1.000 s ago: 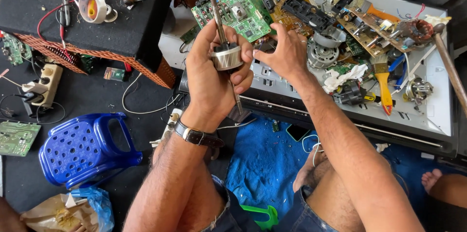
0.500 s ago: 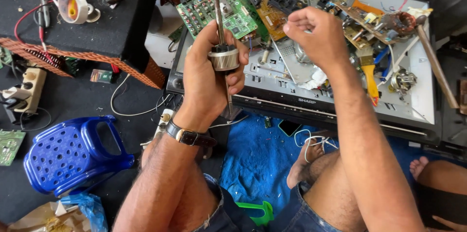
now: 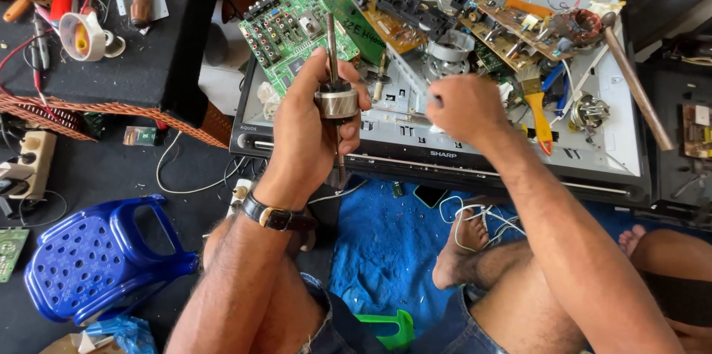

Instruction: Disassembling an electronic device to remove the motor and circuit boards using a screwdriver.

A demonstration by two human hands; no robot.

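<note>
**Heavy rotor, thin shaft**

Your left hand (image 3: 308, 128) is closed around the metal rotor (image 3: 336, 100), upright above the flat television panel (image 3: 415, 142). It looks dense, rigid and slick; grip the drum, not the shaft. Your right hand (image 3: 460, 107) is loosely curled near the circuit boards (image 3: 293, 27); contents unclear.

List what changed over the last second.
The right hand let go of the rotor and moved right, over the flat panel strewn with parts. The left hand kept its grip on the rotor, shaft upright. The circuit boards stayed put.
</note>
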